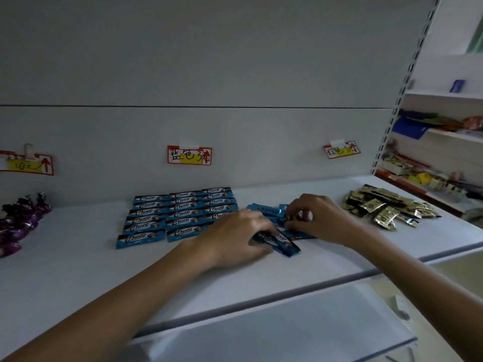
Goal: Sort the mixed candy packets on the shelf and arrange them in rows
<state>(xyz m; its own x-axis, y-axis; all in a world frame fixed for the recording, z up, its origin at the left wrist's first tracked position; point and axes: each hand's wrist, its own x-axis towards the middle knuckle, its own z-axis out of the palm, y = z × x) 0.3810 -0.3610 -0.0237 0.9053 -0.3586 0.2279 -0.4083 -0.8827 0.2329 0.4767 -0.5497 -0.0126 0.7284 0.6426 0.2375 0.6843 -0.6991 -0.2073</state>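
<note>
Here, the left hand (pixel 235 237) curls its fingers round glossy blue foil Choco packets (pixel 282 243), likely squaring them for the next row, while the right hand (pixel 317 218) pinches another from the loose blue heap (pixel 266 211). Just left lie finished blue rows (pixel 180 212) on the white shelf (pixel 78 270), under their red-bordered paper label (pixel 189 155); crinkled gold sachets (pixel 384 205) sit well apart.

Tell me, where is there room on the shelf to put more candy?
Bare shelf lies between the purple candies and the blue Choco rows, and along the front edge. A narrower gap sits between the right hand and the gold packets. Crowded: the loose blue pile that the left hand grips.
</note>
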